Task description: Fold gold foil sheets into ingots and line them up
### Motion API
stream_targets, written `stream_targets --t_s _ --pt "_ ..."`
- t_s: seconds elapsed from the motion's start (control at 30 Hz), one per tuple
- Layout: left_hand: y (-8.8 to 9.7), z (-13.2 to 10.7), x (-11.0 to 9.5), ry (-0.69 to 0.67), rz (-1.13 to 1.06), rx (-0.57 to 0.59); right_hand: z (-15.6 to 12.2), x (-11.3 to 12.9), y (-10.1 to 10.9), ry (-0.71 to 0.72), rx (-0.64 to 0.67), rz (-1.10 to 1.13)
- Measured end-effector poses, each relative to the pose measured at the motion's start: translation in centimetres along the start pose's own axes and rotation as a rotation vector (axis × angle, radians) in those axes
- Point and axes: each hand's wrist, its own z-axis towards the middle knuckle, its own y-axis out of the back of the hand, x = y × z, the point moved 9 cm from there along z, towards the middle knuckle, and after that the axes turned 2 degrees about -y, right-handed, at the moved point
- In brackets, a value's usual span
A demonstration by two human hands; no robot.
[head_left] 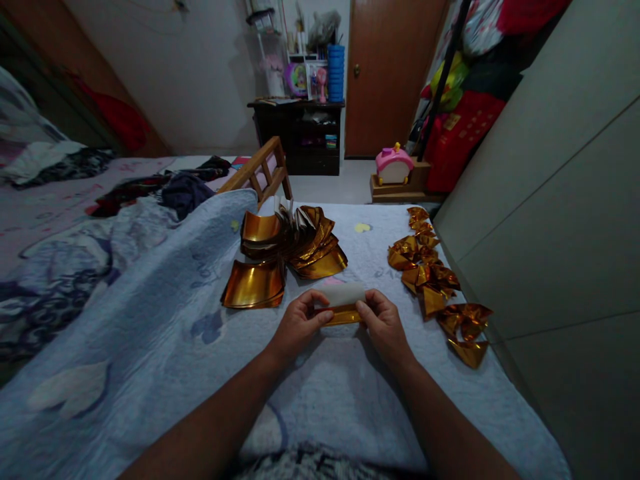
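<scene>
Patterned cloth [310, 465] at btm edge, nearest cam, w/ both bare forearms reaching fwd over the blue bedcover [345, 407]. L hand [304, 321] & R hand [384, 323] pinch opp. ends of a gold sheet [345, 314], thumbs on the near gold strip, fingers curled behind; its pale side shows along the far edge. Sheet's btwn the hands, mid-cover, just this side of the loose gold stack [255, 283], which fans out in curved leaves. Folded gold pieces [430, 280] lie in a rough line along R edge of bed, near the pale panel [555, 200]. Wooden rail [257, 170] beyond stack; pink toy [394, 165] farther back, near the door [393, 80].
</scene>
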Motion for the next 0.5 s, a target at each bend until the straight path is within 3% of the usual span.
stream_targets --t_s 0.5 --pt "0.18 -0.02 -0.78 -0.024 0.068 -0.034 0.10 0.00 0.04 0.020 0.004 0.019"
